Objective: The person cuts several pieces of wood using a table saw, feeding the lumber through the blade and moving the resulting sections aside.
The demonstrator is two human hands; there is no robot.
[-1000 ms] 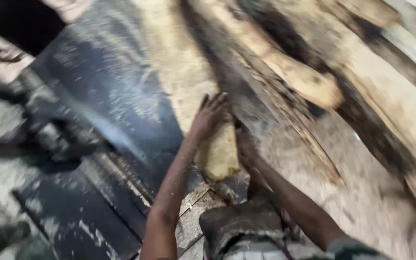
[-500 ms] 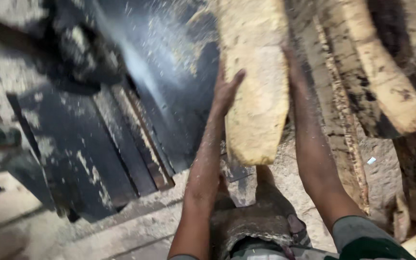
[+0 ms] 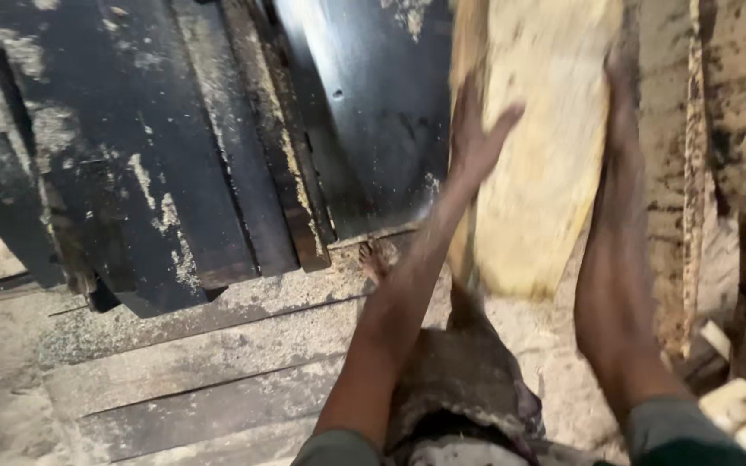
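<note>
Pale yellow wood is filling the upper middle of our view: a thick, rough slab of timber (image 3: pixel 541 147), blurred with motion, and we are gripping it from both sides. Our left hand (image 3: pixel 477 129) is pressing flat against the slab's left edge, fingers (image 3: pixel 501 121) spread apart and lying over the face of the wood, thumb side hidden from us. Our right hand (image 3: pixel 622 103) is running up the slab's right edge; we are seeing the wrist and the back of the hand against the wood, but we cannot tell how those fingers are set, since blur is smearing them into the timber. Both forearms are stretching straight out ahead of us, and the slab is sitting between them, its rounded near end hanging above the sawdust-covered floor (image 3: pixel 218 354).

To the left, we are looking at a dark metal machine bed (image 3: pixel 131 155), streaked with pale dust, with a rusty rail (image 3: pixel 274 147) running along it and a smoother, shinier steel plate (image 3: pixel 373 112) just beside the slab's left edge. Below that, grey floor planks are lying side by side under a layer of sawdust. On the right, rough bark-edged boards (image 3: pixel 736 129) are standing close to our right arm, and small offcuts (image 3: pixel 727 401) are lying near the lower right corner. Below the slab, a dusty rounded lump (image 3: pixel 459 380) is sitting between our arms.
</note>
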